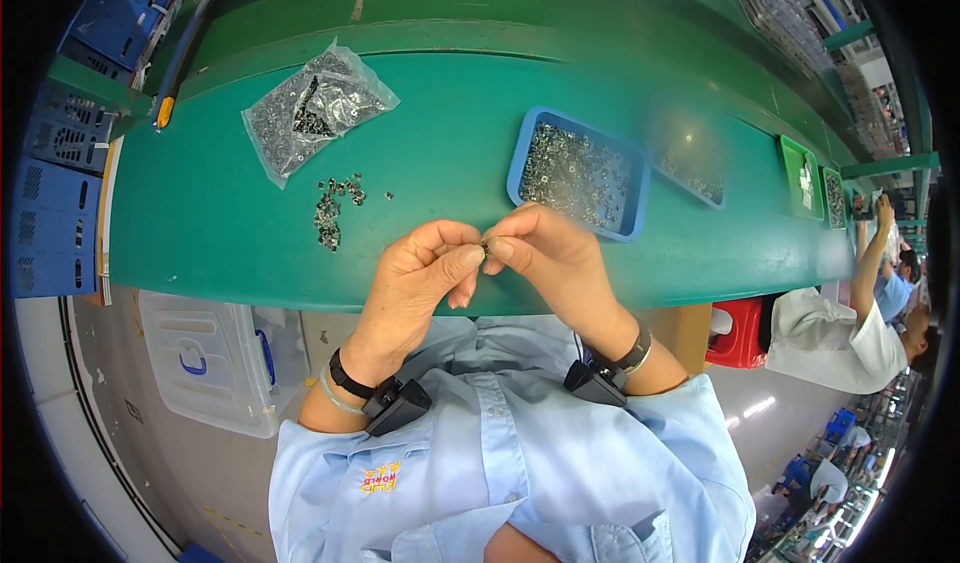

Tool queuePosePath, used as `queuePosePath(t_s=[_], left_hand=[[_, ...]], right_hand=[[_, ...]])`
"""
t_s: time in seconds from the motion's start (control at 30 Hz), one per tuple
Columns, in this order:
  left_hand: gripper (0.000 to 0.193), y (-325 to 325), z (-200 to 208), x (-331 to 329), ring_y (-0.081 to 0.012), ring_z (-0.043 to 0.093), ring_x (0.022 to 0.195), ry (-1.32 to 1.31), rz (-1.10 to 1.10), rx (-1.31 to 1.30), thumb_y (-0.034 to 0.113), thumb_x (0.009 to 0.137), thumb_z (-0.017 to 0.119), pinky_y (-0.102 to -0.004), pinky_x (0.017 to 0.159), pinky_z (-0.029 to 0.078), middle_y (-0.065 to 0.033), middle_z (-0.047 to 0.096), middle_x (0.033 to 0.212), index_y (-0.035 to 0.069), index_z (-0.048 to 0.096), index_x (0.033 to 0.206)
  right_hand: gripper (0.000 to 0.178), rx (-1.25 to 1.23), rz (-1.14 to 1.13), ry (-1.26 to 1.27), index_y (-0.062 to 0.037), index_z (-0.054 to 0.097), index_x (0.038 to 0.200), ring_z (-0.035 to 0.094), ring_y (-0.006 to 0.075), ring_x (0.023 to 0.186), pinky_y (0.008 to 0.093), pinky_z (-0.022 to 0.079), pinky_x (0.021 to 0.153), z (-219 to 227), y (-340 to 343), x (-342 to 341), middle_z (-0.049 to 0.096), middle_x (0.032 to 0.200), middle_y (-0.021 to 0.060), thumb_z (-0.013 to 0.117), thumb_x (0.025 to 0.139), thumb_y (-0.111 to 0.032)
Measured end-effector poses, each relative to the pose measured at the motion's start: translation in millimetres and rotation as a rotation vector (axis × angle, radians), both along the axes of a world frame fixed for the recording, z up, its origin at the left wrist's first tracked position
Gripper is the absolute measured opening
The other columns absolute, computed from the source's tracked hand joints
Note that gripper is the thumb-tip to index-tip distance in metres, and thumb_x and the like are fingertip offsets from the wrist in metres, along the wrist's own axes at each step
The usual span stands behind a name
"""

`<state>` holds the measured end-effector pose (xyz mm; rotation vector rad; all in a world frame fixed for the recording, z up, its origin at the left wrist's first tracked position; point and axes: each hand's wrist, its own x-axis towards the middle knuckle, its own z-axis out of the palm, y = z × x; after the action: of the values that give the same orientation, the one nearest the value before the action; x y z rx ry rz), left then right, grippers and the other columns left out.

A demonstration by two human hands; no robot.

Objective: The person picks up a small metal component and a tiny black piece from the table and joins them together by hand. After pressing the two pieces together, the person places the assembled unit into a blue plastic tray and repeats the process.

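Observation:
My left hand [425,268] and my right hand [548,253] meet fingertip to fingertip above the near edge of the green table [220,213]. Between the thumbs and forefingers both pinch one tiny dark metal part [485,249], mostly hidden by the fingers. Just beyond my right hand lies a blue tray [632,188] filled with small silvery metal parts. A small heap of dark metal pieces [330,213] lies on the table to the left of my left hand.
A clear plastic bag of small metal parts [310,108] lies at the back left. A second blue tray [695,168] and green trays [800,178] sit to the right. A co-worker in white sits at far right [850,333]. A clear lidded bin [215,363] stands on the floor.

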<state>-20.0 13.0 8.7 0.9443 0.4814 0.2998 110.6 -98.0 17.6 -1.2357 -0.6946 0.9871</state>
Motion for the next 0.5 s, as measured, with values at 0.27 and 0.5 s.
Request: queuePosePath(t_s=[0.27,0.5], left_hand=[[0.017,0.7,0.8,-0.6,-0.009,0.05,0.055,0.013,-0.006,0.034,0.015,0.089,0.06,-0.021,0.05,0.039,-0.0025,0.056,0.067,0.0,0.058,0.096],[0.015,0.8,0.0,-0.1,-0.0089,0.051,0.055,0.021,0.009,0.047,0.013,0.088,0.061,-0.0208,0.05,0.04,-0.0026,0.056,0.068,0.0,0.058,0.095]], right_hand=[[0.009,0.002,0.014,0.013,-0.0005,0.059,0.089,0.059,0.0114,0.078,0.0249,0.048,0.072,-2.9,0.0,0.4,0.057,0.087,0.0049,0.061,0.088,-0.01],[0.008,-0.002,0.03,-0.017,-0.0004,0.058,0.09,0.06,0.012,0.079,0.0248,0.049,0.072,-6.0,0.4,1.0,0.057,0.088,0.0055,0.059,0.089,-0.008]])
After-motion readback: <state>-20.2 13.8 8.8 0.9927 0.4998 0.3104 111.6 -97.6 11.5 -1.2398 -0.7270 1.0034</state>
